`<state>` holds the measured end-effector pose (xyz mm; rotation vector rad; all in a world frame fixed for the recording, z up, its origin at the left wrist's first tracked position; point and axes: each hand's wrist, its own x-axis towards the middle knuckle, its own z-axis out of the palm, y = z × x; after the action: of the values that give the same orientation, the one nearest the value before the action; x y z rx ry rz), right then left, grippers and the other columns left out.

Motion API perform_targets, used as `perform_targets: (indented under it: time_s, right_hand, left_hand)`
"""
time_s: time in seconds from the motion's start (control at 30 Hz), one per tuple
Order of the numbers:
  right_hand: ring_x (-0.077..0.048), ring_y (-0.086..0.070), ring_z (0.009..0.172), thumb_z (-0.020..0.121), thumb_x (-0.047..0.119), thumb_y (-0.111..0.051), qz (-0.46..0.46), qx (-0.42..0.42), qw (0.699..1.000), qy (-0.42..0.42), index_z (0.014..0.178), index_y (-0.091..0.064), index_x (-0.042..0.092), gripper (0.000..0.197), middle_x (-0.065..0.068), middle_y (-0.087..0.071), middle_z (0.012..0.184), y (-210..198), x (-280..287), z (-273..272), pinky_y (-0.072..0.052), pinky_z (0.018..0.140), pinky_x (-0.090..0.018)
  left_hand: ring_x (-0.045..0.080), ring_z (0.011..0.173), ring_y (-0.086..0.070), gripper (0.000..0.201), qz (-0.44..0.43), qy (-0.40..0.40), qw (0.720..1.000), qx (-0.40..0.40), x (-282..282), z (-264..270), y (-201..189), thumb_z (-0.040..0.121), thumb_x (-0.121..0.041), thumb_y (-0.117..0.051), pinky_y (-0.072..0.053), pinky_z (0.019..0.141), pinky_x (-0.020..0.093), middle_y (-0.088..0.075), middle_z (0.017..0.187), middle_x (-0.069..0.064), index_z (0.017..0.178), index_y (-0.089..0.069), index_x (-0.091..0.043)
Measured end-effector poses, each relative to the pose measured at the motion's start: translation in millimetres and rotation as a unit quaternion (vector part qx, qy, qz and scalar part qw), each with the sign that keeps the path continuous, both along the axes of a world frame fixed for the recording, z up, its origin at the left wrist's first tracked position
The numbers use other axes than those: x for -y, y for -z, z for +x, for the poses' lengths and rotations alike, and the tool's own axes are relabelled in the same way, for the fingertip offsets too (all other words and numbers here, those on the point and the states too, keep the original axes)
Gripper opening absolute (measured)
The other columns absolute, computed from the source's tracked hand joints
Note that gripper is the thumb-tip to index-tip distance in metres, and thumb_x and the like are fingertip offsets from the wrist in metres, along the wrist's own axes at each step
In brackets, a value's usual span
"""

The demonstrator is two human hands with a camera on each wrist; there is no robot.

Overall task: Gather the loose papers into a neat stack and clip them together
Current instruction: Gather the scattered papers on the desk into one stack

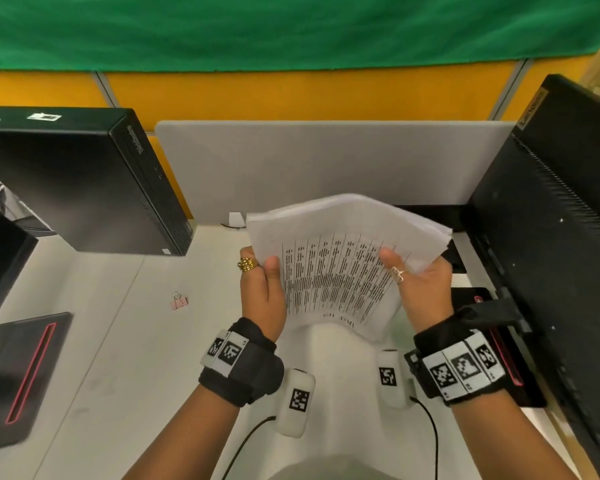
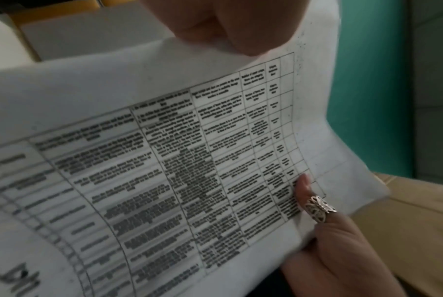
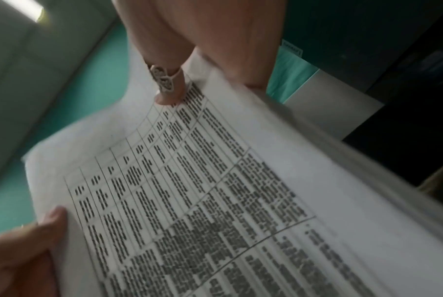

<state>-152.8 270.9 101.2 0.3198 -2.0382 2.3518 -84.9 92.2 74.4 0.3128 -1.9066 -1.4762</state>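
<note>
- Left hand [image 1: 262, 296] pinched the papers [image 1: 336, 268] by their left edge.
- Right hand [image 1: 421, 289] gripped the opposite edge (thumb on top).
- Binder clip [image 1: 180, 301] lay left of the left hand.

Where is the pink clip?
In the head view the clip lies on the desk, left of the left hand and in front of the black computer.

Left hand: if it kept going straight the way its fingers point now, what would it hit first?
Beyond the papers that the left hand grips, probably the grey divider at the desk's back. Depth is unclear from the head view; the computer sits off to the left of that line.
</note>
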Motion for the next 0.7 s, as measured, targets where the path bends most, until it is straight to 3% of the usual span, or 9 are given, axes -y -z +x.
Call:
perform_targets:
  time_s: [0.07, 0.13, 0.23, 0.3, 0.43, 0.53, 0.6, 0.67, 0.7]
  right_hand:
    - [0.002, -0.067, 0.087, 0.075, -0.003, -0.065, -0.019, -0.049, 0.998, -0.018, 0.092, -0.059, 0.032, 0.04, 0.012, -0.071, 0.086, -11.5, -5.4, -1.7, -0.055, 0.068, -0.012]
    - [-0.005, -0.066, 0.096, 0.072, -0.002, -0.068, 0.012, -0.062, 0.997, -0.054, 0.099, -0.06, 0.03, 0.044, 0.01, -0.07, 0.096, -13.1, -8.5, -3.0, -0.056, 0.073, -0.016]
    - [-0.004, -0.062, 0.094, 0.073, 0.003, -0.069, 0.067, 0.023, 0.996, -0.06, 0.095, -0.058, 0.034, 0.04, 0.01, -0.065, 0.097, 5.2, -2.3, -5.7, -0.057, 0.073, -0.02]
    - [-0.006, -0.062, 0.093, 0.075, 0.007, -0.069, 0.067, 0.081, 0.993, -0.05, 0.091, -0.058, 0.034, 0.033, 0.011, -0.065, 0.093, 16.5, 4.1, -6.5, -0.055, 0.079, -0.028]
    - [-0.001, -0.063, 0.083, 0.074, 0.008, -0.071, 0.052, 0.109, 0.992, -0.025, 0.084, -0.06, 0.032, 0.028, 0.012, -0.066, 0.086, 22.6, 5.9, -10.7, -0.055, 0.073, -0.027]
    - [-0.002, -0.064, 0.079, 0.075, 0.008, -0.069, 0.058, 0.116, 0.991, -0.025, 0.084, -0.061, 0.03, 0.024, 0.012, -0.066, 0.084, 26.0, 9.5, -8.0, -0.057, 0.07, -0.025]
    - [0.004, -0.064, 0.069, 0.078, 0.006, -0.067, 0.056, 0.099, 0.993, -0.024, 0.091, -0.063, 0.024, 0.022, 0.014, -0.064, 0.08, 18.2, 13.1, -8.0, -0.054, 0.057, -0.012]
    - [0.008, -0.063, 0.069, 0.078, 0.006, -0.066, 0.061, 0.047, 0.997, -0.014, 0.099, -0.063, 0.017, 0.025, 0.016, -0.063, 0.08, 5.5, 13.4, -9.9, -0.052, 0.057, -0.008]
    - [0.009, -0.062, 0.069, 0.077, 0.005, -0.066, 0.078, -0.003, 0.997, -0.003, 0.1, -0.064, 0.016, 0.025, 0.017, -0.062, 0.08, -0.2, 13.5, -10.8, -0.052, 0.06, -0.007]
  left_hand:
    - [-0.016, 0.088, -0.056, 0.015, 0.011, 0.011, 0.999, -0.038, -0.8, 0.7, -10.9, 0.092, -0.013, -0.033, -0.046, 0.071, 0.001, -0.051, 0.097, -0.012, 0.106, -0.034, -0.01]
    - [-0.01, 0.094, -0.057, 0.021, 0.009, 0.04, 0.998, -0.039, 1.3, 1.4, -9.0, 0.094, -0.01, -0.035, -0.047, 0.075, 0.003, -0.054, 0.103, -0.008, 0.114, -0.033, -0.004]
    - [0.014, 0.103, -0.059, 0.029, 0.022, 0.057, 0.997, 0.05, 5.4, -2.0, 13.1, 0.095, -0.011, -0.038, -0.048, 0.074, 0.002, -0.056, 0.111, 0.006, 0.122, -0.032, -0.002]
    - [0.023, 0.103, -0.058, 0.027, 0.032, 0.047, 0.994, 0.091, 5.8, -4.5, 24.4, 0.095, -0.011, -0.039, -0.046, 0.071, -0.002, -0.056, 0.104, 0.002, 0.12, -0.037, -0.002]
    - [-0.003, 0.084, -0.054, 0.024, 0.007, 0.009, 0.995, 0.102, 6.4, -9.0, 24.2, 0.095, -0.007, -0.038, -0.042, 0.064, -0.007, -0.045, 0.092, -0.02, 0.116, -0.039, 0.003]
    - [0.023, 0.1, -0.058, 0.029, 0.009, -0.004, 0.99, 0.142, 11.1, -10.2, 35.0, 0.094, -0.007, -0.04, -0.041, 0.065, -0.007, -0.048, 0.095, -0.012, 0.12, -0.036, 0.005]
    - [0.027, 0.117, -0.047, 0.047, 0.012, -0.034, 0.991, 0.13, 17.9, -11.3, 29.6, 0.088, -0.008, -0.054, -0.046, 0.083, 0.004, -0.045, 0.113, 0.003, 0.126, -0.027, 0.002]
    - [0.021, 0.131, -0.024, 0.089, -0.033, -0.131, 0.987, 0.084, 23.8, -8.8, 6.3, 0.074, -0.021, -0.073, -0.028, 0.113, 0.032, -0.028, 0.138, 0.014, 0.137, -0.013, 0.0]
    - [0.023, 0.136, -0.015, 0.102, -0.077, -0.178, 0.98, 0.042, 25.8, -6.5, -11.4, 0.069, -0.03, -0.077, -0.017, 0.117, 0.041, -0.018, 0.145, 0.019, 0.139, -0.009, 0.001]
